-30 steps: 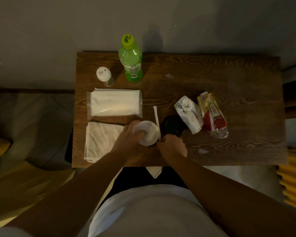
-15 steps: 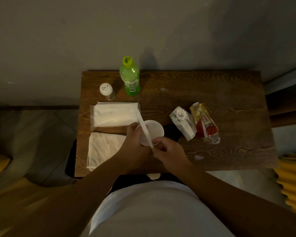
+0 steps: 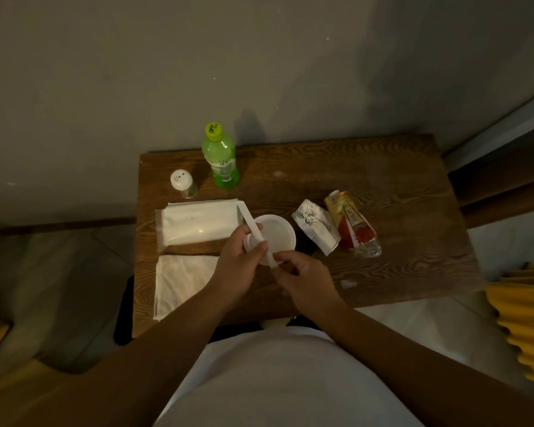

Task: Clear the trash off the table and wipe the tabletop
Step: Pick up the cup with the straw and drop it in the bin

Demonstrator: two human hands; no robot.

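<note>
White cup (image 3: 275, 235) gripped by left hand (image 3: 238, 266); right hand (image 3: 305, 278) pinches wrapped straw (image 3: 255, 232) beside crushed cartons (image 3: 336, 226).

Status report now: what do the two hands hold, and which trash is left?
Left hand holds white cup. Right hand pinches white strip over it. Crushed carton, crushed bottle lie on table.

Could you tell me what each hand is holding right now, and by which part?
Left hand grips the round white plastic cup by its near rim; right hand pinches the flat white stick at its lower end.
</note>
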